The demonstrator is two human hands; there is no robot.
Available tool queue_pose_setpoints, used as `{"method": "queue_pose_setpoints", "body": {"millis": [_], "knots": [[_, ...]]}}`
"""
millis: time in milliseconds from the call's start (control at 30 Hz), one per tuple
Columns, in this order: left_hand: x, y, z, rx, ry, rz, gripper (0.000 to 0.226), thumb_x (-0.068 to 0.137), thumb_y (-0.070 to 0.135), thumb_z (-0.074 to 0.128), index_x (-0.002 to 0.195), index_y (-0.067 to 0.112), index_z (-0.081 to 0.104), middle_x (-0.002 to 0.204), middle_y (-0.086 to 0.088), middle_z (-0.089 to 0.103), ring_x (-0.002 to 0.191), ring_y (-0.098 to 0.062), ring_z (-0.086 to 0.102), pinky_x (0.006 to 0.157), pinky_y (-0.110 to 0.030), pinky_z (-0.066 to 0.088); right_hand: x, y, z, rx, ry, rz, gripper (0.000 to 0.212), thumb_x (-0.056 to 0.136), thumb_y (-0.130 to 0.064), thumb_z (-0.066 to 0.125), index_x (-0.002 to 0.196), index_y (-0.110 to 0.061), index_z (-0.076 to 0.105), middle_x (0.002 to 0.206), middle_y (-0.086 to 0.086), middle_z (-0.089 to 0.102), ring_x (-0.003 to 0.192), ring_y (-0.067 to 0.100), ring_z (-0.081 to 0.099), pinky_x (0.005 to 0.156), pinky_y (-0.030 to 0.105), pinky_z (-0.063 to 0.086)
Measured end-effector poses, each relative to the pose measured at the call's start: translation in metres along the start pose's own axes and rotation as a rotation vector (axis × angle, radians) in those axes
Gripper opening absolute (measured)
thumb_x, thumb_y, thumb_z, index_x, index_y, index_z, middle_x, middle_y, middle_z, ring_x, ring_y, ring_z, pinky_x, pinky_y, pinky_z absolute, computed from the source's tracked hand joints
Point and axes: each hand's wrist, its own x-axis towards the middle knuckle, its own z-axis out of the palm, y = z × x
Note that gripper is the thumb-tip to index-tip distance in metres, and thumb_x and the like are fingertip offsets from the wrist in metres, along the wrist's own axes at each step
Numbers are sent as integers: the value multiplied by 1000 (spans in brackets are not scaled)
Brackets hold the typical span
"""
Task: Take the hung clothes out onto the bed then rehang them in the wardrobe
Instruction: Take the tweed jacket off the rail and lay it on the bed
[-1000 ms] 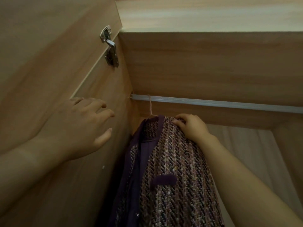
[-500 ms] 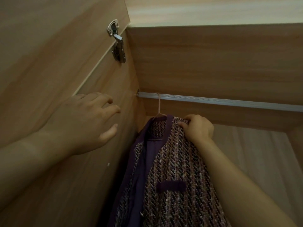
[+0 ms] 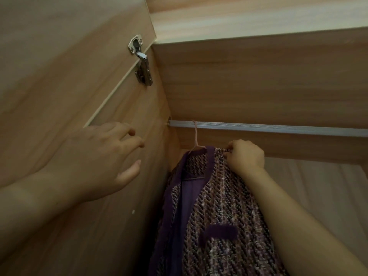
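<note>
One jacket (image 3: 223, 216) hangs on the rail (image 3: 258, 127); right hand (image 3: 246, 156) pinches its shoulder, left hand (image 3: 103, 158) spread open

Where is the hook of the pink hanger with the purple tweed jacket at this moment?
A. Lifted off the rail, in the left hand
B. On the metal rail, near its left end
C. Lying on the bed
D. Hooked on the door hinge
B: the hanger hook loops over the rail close to the left side panel, while the right hand pinches the jacket shoulder.
</note>
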Motion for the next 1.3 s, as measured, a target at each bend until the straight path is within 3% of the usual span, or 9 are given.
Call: {"method": "queue_pose_setpoints", "body": {"millis": [333, 467, 667, 833, 933, 1133, 1300], "knots": [[1, -1, 1, 43, -35, -8, 50, 79, 52, 35, 103, 23, 68, 104, -6, 65, 93, -26, 65, 69, -41, 53, 10, 15, -12, -25, 113, 28, 21, 94, -34, 50, 109, -32, 64, 105, -2, 67, 99, 23, 61, 68, 29, 43], [0, -2, 1, 75, -60, 2, 51, 80, 54, 35, 106, 24, 67, 106, -7, 66, 95, -26, 65, 72, -41, 53, 23, 21, -19, -90, 162, -26, 18, 93, -30, 52, 102, -28, 67, 95, 1, 69, 90, 26, 63, 65, 30, 46], [0, -1, -1, 127, -68, 15, 52, 80, 56, 35, 104, 24, 69, 105, -8, 67, 93, -26, 66, 71, -41, 54, 32, 30, -53, -51, 297, -68, 22, 94, -33, 51, 108, -27, 67, 98, 5, 69, 90, 30, 62, 58, 28, 37], [-2, 0, -1, 101, -49, 15, 52, 80, 55, 36, 104, 23, 69, 106, -8, 66, 95, -27, 65, 70, -38, 52, -18, 67, -42, 129, 289, 56, 22, 90, -40, 56, 103, -28, 69, 94, 8, 70, 89, 34, 63, 60, 30, 37], [-2, 1, -1, 94, -79, 40, 54, 80, 56, 34, 108, 23, 67, 110, -9, 65, 97, -27, 64, 72, -39, 54, -64, 90, -33, 249, 325, 45, 19, 85, -34, 64, 99, -24, 72, 91, 8, 72, 84, 33, 65, 60, 29, 38], [-23, 19, 3, -103, -159, 2, 61, 79, 64, 27, 111, 26, 64, 109, -4, 63, 91, -26, 62, 70, -38, 53, -143, 104, -38, 245, 320, 72, 17, 83, -34, 68, 97, -28, 74, 92, 2, 73, 81, 30, 66, 57, 25, 34], [-38, 57, -4, -328, -257, -68, 72, 74, 69, 19, 124, 30, 54, 122, 3, 55, 110, -18, 52, 80, -30, 40, -190, 104, -78, 258, 344, -31, 14, 80, -30, 72, 93, -26, 74, 87, -1, 74, 76, 25, 68, 55, 26, 44]]}}
